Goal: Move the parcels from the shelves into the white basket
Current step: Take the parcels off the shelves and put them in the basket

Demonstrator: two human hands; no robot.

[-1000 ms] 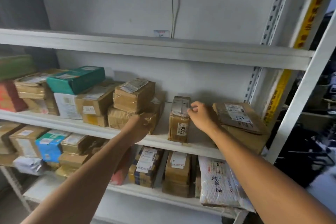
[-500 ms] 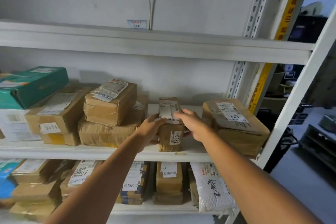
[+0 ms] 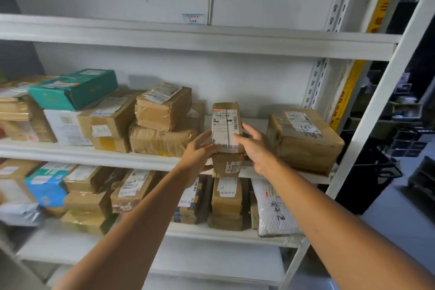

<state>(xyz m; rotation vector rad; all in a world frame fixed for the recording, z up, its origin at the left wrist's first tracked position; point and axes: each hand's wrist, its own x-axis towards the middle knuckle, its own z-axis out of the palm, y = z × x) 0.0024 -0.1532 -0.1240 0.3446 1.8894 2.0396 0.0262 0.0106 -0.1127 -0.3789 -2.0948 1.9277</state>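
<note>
— Where, the narrow brown parcel (image 3: 227, 134)?
— On the middle shelf (image 3: 94, 155), standing upright, base at the front lip. Lifted or resting: cannot tell.
— Beside what?
— Between a stack of two taped brown parcels (image 3: 164, 125) on one side and a large brown parcel (image 3: 306, 139) on the other; apart from both.
— And the left hand (image 3: 200, 155)?
— Curled round the parcel's left side, thumb up along the edge, fingertips on the white label (image 3: 224, 122).
— And the right hand (image 3: 257, 149)?
— Clasping the right side, thumb laid across the label, fingers spread round the far edge.
— Markings?
— Label folded over top and front; below it a small tag (image 3: 233, 167) reading 0332.
— Elsewhere?
— Further left, a green box (image 3: 73, 88) topping a pile. Underneath, on the lower shelf (image 3: 211, 233), more brown parcels and a white padded mailer (image 3: 274, 209).
</note>
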